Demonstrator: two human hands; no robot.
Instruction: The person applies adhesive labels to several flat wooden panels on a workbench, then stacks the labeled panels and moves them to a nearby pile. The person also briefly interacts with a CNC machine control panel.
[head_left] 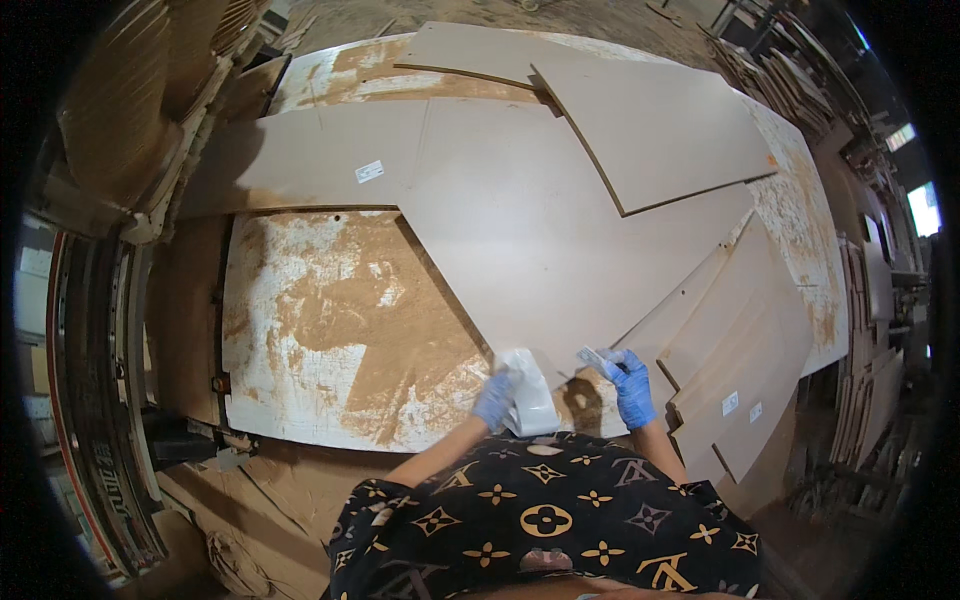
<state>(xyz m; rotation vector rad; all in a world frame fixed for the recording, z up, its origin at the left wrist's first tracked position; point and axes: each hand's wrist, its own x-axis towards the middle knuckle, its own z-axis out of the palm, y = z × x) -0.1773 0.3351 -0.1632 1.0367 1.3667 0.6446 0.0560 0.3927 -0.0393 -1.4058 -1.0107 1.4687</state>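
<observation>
My left hand, in a blue glove, is closed on the side of a white strip of labels that looks looped or folded and hangs close to my body. In its blue glove, my right hand pinches a small white label with faint print between thumb and fingers. Both hands are over the near corner of a large light-grey panel lying on the worktable. Another white label is stuck on a long grey panel at the far left.
One more grey panel overlaps the large one at the far right. Several panels fan out beside my right arm, some bearing labels. Sawdust covers much of the worn white tabletop. A machine rail runs along the left.
</observation>
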